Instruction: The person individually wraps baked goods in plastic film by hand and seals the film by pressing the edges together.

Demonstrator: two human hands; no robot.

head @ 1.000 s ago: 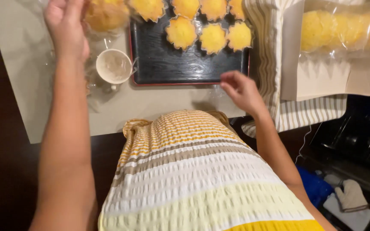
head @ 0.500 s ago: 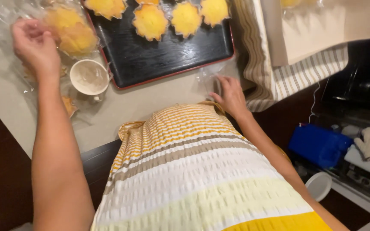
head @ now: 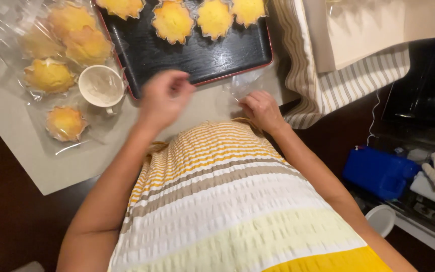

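Clear bag (head: 241, 86) under right hand (head: 263, 108) fingertips, left hand (head: 163, 98) nr tray (head: 197, 55)

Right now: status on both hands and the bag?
Right hand touching clear plastic bag at table edge. Left hand blurred above black tray rim, grip unclear. Nothing between them.

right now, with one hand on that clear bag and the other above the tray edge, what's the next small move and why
Probably bring the left hand across to the clear plastic bag to help open it. The right hand already pinches the bag's edge on the mat, while the left hand hovers empty over the black tray. Unwrapped yellow cakes sit on that tray; others at left are already bagged.
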